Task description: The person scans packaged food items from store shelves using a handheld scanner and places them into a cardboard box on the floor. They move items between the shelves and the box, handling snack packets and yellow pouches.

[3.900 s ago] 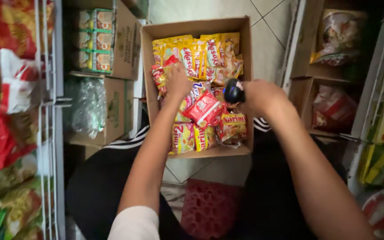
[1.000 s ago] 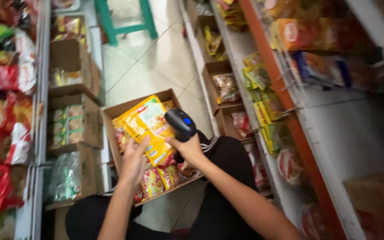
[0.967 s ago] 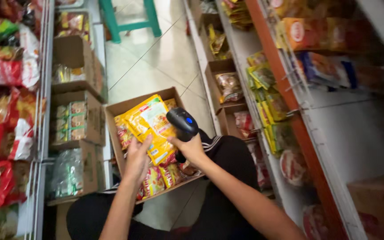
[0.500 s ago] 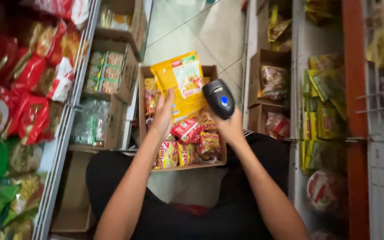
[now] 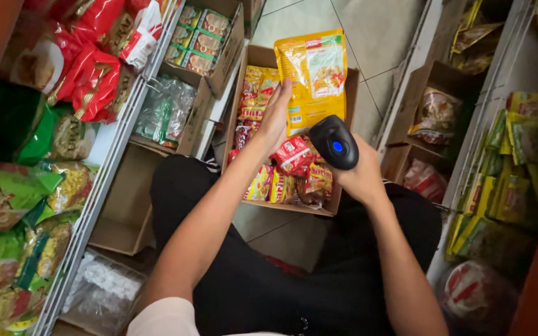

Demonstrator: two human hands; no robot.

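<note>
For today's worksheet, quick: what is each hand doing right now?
Left hand: holding a yellow packet.
Right hand: closed around a black scanner.

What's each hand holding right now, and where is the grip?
Left hand holds the yellow packet by its lower left edge. Right hand grips the black handheld scanner by its handle.

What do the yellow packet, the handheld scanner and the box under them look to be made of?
Yellow packet, held up in the left hand: glossy printed plastic film, judging by its sheen and soft creases. Handheld scanner, gripped in the right hand: hard black plastic, mostly matte, with a small blue light. Box: plain brown cardboard, dull, with raw cut edges and folded flaps.
</note>
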